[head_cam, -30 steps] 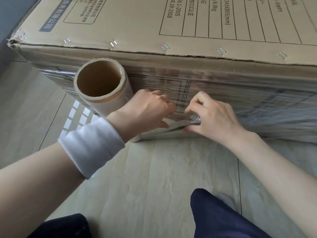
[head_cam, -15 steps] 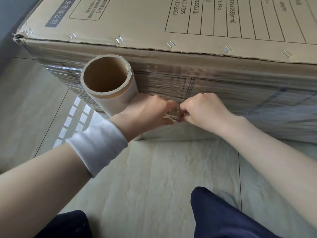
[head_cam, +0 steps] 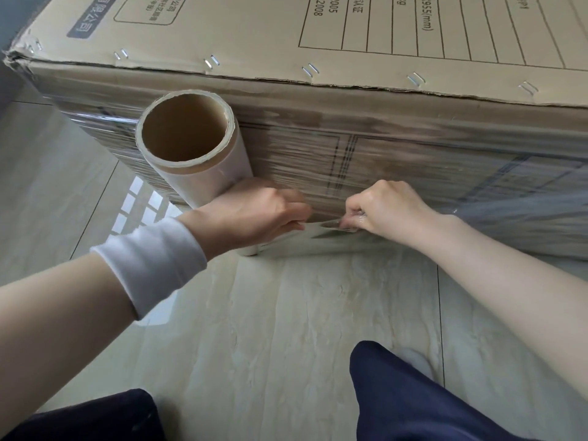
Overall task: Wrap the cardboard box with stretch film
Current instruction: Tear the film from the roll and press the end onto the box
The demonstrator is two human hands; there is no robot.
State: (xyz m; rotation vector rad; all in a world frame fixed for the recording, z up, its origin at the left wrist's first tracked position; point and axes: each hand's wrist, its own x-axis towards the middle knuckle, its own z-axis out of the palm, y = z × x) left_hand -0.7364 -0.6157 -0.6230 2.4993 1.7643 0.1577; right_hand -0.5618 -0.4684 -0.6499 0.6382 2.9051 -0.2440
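A large cardboard box (head_cam: 286, 43) lies on the floor, its near side covered in layers of clear stretch film (head_cam: 413, 173). The film roll (head_cam: 203, 167), on a brown cardboard core, stands upright on the floor against the box's near side. My left hand (head_cam: 257, 211) pinches the film just beside the roll, low against the box. A short way to the right, my right hand (head_cam: 385, 208) pinches the same strip of film, which is pulled taut and bunched between the two hands.
Pale glossy floor tiles (head_cam: 286, 313) fill the foreground. My knees in dark trousers (head_cam: 413, 393) are at the bottom edge. A white wristband (head_cam: 149, 265) sits on my left wrist. The box's left corner (head_cam: 12, 55) is torn. Staples line the box's top edge.
The hands came together half a second ago and have now drawn apart, stretching the film strip between them. The roll and box stay where they were.
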